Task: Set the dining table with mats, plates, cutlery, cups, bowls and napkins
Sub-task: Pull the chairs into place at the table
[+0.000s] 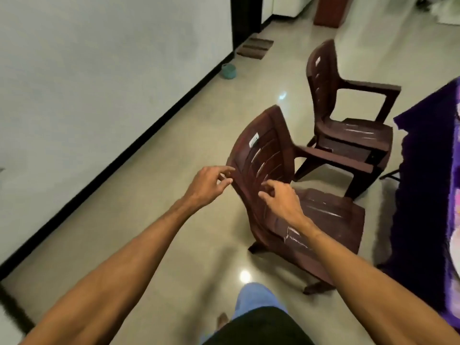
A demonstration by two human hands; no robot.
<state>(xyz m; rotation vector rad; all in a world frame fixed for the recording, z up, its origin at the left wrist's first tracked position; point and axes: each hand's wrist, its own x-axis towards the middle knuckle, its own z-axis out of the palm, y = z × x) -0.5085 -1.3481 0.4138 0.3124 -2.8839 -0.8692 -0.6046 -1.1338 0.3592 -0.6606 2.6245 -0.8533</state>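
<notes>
Head-worn view, forward and steeply downward

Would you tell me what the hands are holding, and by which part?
Nothing plainly. Fingertips of the left hand reach the backrest's side edge on the nearer chair; whether they pinch it cannot be told. The right hand hangs loosely curled, empty.

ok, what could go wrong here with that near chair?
Neither the left hand nor the right hand plainly grips the near chair, so it could slide on the glossy floor. The far chair stands close beyond it; a push may knock them together. The purple tablecloth hangs beside its legs and might snag.
</notes>
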